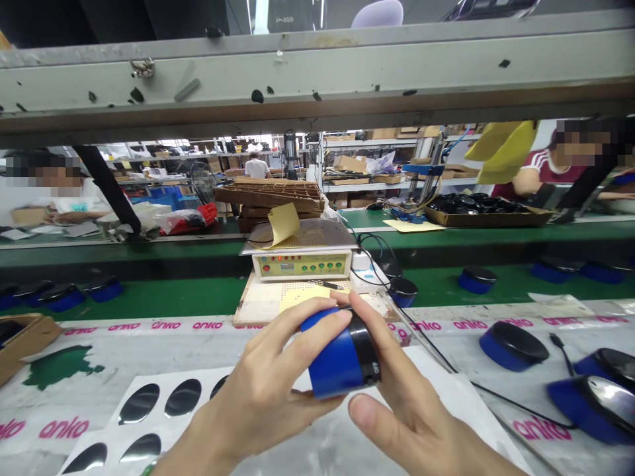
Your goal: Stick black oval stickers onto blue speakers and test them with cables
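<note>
A round device point(336, 367) with a blue body and a glossy black end is held up in front of me, tilted on its side. Small white marks show on its black rim. My left hand point(278, 370) grips the blue body, with fingers over the top and the thumb side beneath. Against the black end rests my right hand point(404, 390), its fingers along the upper edge and its thumb lower down near the rim. The palm side of the black end is hidden by that hand. Below lies a white sheet with black oval stickers point(183, 398).
Several similar blue devices point(513, 345) stand at the right, with a black cable point(563, 354) among them. More ride on the green conveyor point(169, 291). Ahead is a control box point(303, 266) with buttons. A cardboard box point(34, 344) sits left. People work beyond, under a shelf beam point(317, 73).
</note>
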Demonstrator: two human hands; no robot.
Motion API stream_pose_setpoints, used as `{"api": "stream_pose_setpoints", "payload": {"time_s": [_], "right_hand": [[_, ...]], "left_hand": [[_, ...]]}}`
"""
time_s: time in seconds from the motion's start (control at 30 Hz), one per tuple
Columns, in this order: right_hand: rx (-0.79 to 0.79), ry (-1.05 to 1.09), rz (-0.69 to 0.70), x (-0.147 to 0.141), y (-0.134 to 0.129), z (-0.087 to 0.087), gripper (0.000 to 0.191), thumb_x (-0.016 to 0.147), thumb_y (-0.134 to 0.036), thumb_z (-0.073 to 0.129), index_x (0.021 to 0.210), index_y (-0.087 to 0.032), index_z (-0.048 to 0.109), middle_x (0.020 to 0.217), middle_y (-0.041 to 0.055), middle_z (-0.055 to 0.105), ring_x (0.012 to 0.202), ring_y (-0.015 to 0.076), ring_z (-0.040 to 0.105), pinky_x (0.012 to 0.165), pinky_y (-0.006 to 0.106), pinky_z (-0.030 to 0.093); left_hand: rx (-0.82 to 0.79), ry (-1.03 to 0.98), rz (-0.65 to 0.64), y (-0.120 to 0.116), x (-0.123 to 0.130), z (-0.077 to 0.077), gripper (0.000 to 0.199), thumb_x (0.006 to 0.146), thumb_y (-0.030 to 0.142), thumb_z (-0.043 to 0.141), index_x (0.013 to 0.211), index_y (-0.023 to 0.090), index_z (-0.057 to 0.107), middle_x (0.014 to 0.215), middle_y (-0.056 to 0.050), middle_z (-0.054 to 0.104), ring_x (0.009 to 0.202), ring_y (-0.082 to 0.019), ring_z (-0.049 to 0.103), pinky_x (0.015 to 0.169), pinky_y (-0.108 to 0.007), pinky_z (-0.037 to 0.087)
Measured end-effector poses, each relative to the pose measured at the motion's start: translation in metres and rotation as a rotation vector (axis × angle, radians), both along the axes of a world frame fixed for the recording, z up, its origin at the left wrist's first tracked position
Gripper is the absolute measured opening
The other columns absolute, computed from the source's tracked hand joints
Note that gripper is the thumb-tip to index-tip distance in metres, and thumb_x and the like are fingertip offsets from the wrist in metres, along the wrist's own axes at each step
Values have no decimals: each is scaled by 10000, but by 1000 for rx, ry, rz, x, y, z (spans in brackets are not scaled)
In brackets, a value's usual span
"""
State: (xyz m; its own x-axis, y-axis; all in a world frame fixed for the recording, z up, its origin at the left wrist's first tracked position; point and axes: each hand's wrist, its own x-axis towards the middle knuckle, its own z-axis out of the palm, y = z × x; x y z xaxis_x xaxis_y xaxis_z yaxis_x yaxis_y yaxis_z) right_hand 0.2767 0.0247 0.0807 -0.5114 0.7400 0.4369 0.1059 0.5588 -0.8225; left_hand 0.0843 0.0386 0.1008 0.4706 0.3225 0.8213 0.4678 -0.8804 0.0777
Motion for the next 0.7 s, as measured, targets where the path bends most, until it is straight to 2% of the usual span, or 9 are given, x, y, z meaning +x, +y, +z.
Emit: {"api": "stream_pose_setpoints", "payload": {"time_s": [0.27,0.53,0.63,0.7], "right_hand": [[-18,5,-11,1,-1,-3,651,961,-395,470,1449,-533,61,1577,-83,77,1437,242,131,1140,465,231],[29,-11,-19,0,-1,-1,654,960,-399,474,1455,-520,65,1573,-70,115,1425,241,188,1134,437,263],[62,-37,-66,0,0,-3,648,966,-384,466,1461,-500,67,1570,-67,132,1424,214,195,1131,391,286],[114,-84,-129,-3,1,-3,648,974,-356,452,1467,-483,52,1567,-73,131,1429,177,174,1132,343,289]], "left_hand": [[-11,4,1,-1,0,0,517,813,223,693,1266,101,476,1284,-145,535,1217,-186,526,1058,-242,425],[-13,13,-10,0,-1,1,526,819,226,690,1277,105,461,1298,-140,515,1229,-178,507,1064,-228,405],[-66,15,9,-3,1,1,544,812,211,690,1288,124,441,1302,-126,507,1233,-177,491,1054,-238,407],[-121,28,74,-4,3,-2,550,800,159,670,1289,154,419,1298,-111,510,1237,-196,472,1054,-294,403]]}}
